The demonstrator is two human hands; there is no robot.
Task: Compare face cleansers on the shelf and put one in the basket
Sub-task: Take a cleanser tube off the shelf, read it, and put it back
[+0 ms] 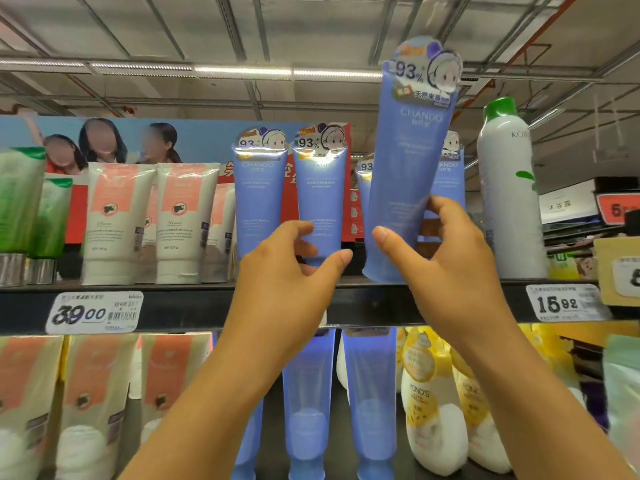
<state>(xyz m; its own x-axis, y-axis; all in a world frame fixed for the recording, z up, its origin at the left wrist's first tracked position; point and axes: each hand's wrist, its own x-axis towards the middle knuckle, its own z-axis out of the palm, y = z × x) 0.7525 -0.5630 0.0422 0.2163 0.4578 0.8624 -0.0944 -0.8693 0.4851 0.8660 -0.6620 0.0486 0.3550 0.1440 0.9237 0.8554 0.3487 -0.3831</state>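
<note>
- The shelf runs across the view as a dark edge, with a price tag reading 39.00 at the left and another reading 15.92 at the right.
- A white spray bottle with a green cap stands upright at the right end of the shelf, near the raised tube.
- A lifted blue Chando cleanser tube is held up in front of the shelf, cap end down, leaning slightly to the right, its top label reading 93%; it stands well above its neighbours.
- The right hand holds that tube near its lower end: the thumb lies on the front, the fingers curl round the far side.
- The left hand reaches toward a second blue Chando tube standing on the shelf; its grip is partly open, thumb and fingers spread either side of the tube's lower part. Whether they touch it I cannot tell.
- Another blue tube stands just to the left of that one.
- White-and-pink cleanser tubes stand further left, cap down.
- Below the shelf stand more blue tubes and yellow Pond's bottles.
</note>
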